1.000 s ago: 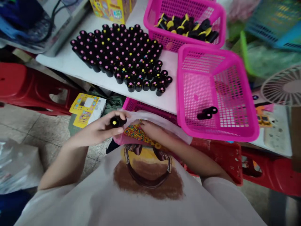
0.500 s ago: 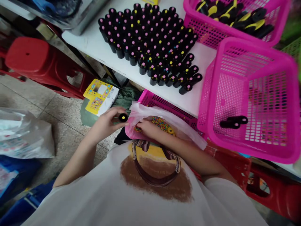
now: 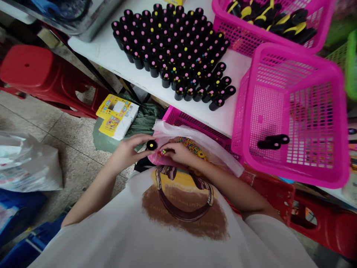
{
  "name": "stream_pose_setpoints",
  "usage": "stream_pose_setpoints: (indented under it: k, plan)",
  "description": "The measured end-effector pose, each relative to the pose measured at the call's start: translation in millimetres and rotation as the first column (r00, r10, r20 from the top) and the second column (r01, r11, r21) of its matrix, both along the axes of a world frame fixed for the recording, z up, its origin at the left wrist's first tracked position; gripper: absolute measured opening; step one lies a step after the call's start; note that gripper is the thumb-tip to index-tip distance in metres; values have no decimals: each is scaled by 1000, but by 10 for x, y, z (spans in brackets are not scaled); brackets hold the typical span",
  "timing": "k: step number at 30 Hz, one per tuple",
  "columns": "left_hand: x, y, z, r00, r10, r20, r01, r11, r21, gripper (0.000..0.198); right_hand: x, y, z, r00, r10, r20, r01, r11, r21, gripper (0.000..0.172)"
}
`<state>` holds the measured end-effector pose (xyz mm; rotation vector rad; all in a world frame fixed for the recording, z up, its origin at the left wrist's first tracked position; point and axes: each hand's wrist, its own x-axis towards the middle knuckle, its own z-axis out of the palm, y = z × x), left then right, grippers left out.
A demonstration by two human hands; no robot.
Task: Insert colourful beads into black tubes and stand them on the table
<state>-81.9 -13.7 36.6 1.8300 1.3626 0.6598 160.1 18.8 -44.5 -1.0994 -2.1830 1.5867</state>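
Note:
Between thumb and fingers, my left hand [image 3: 128, 152] grips a small black cylindrical tube [image 3: 151, 144] with a yellow dot at its centre. Just right of it, my right hand [image 3: 178, 152] pinches a few colourful beads [image 3: 162, 152] over the pinkish-white plastic bag [image 3: 223, 158]. Inside that bag lie many multicoloured beads [image 3: 189, 144] and some yellow round pieces [image 3: 200, 154]. Beyond my hands, rows of similar black tubes [image 3: 173, 44] stand upright on the white table [image 3: 92, 56], with pink or yellow dots in them.
At right, a pink basket [image 3: 242, 111] holds a couple of black tubes [image 3: 273, 142]; another pink basket [image 3: 231, 37] behind holds black and yellow pieces. A pink crate [image 3: 192, 119] sits under the bag. Red stools [image 3: 28, 67] and a yellow-white box [image 3: 118, 116] are at left.
My right hand has lifted out of the beads, with a few now showing at its fingertips. My left hand has brought the black tube slightly right and down, closer to it.

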Motion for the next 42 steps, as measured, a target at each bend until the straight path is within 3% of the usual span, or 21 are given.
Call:
stream_pose_setpoints:
  k: [3,7,10,13,19,23,26,30,33,37,39,42]
  plan:
    - [23,-37,-65,999,-43,-27,44,998,39,35,98,-36,103,994,-54,-94,63,994,89,37]
    - [113,-63,-190,993,-85,-87,94,989,116,32,207,-64,309,967,-112,-228,178,938,296,41]
    - [218,-49,-269,990,-90,-108,109,978,176,37,239,-64,490,975,-64,-212,143,913,383,40]
    - [313,-30,-297,987,-108,-120,133,966,222,40,222,-67,667,988,-63,-144,110,931,348,30]
    - [384,-10,-289,983,-103,-150,135,966,222,41,155,-106,889,973,-221,-70,229,966,123,20]
    - [400,13,-292,986,-100,-133,128,965,228,41,233,-87,905,982,-169,-90,186,953,240,23]
    - [431,30,-282,989,-107,-104,128,964,231,42,329,-64,903,987,-114,-114,150,906,397,31]
    - [454,42,-225,991,-125,-55,135,963,232,39,450,-75,907,977,-139,-164,204,837,507,42]
    - [447,101,-100,989,-149,1,143,953,267,34,554,-117,872,964,-188,-187,260,807,531,51]
    - [564,354,173,996,-88,-13,85,903,420,30,663,-206,733,967,-226,-120,256,841,476,57]
    - [729,542,293,995,-50,-86,85,873,480,34,665,-260,651,975,-211,-68,220,878,426,57]
    - [1053,839,369,973,-18,-230,127,873,471,37,611,-324,550,987,-160,-8,152,921,358,56]
